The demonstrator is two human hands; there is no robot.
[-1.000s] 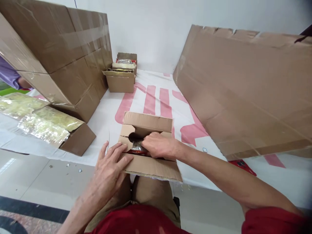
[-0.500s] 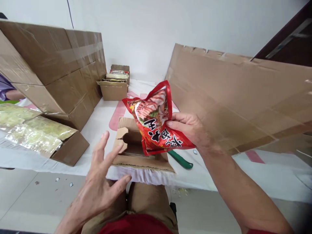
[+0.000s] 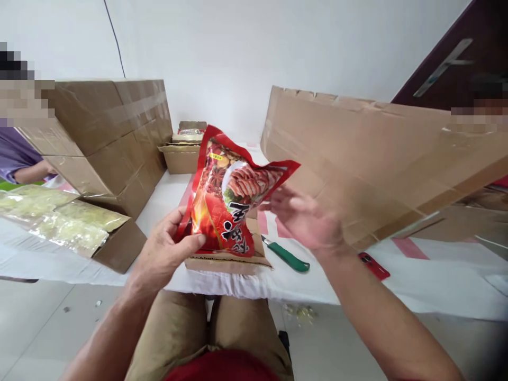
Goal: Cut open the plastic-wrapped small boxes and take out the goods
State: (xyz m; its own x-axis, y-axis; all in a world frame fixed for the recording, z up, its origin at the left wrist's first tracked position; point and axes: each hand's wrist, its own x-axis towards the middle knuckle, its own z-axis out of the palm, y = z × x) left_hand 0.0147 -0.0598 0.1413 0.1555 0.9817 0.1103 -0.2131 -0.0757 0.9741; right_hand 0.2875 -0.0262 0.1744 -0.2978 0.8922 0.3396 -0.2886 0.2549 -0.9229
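Observation:
My left hand (image 3: 170,243) grips a red printed food packet (image 3: 222,196) by its lower left side, thumb on the front. The packet is tilted and shows a picture of sliced meat and dark lettering. Just right of it, my right hand (image 3: 304,219) is blurred, its fingers apart beside the packet's right edge and holding nothing. Below and behind the packet, an open cardboard box (image 3: 226,264) sits at the table's front edge, mostly hidden. Next to the box lies a knife with a green handle (image 3: 291,259).
Taped cartons (image 3: 119,137) are stacked at left, with a box of clear packets (image 3: 75,217) before them. A small open box (image 3: 180,159) stands behind. A large cardboard sheet (image 3: 357,159) leans at right, near a red phone (image 3: 374,265). A person's purple sleeve (image 3: 18,151) shows at far left.
The packet has passed from my right hand to my left, moving left and turning. My right hand has let go. The view has shifted, bringing the red phone into sight.

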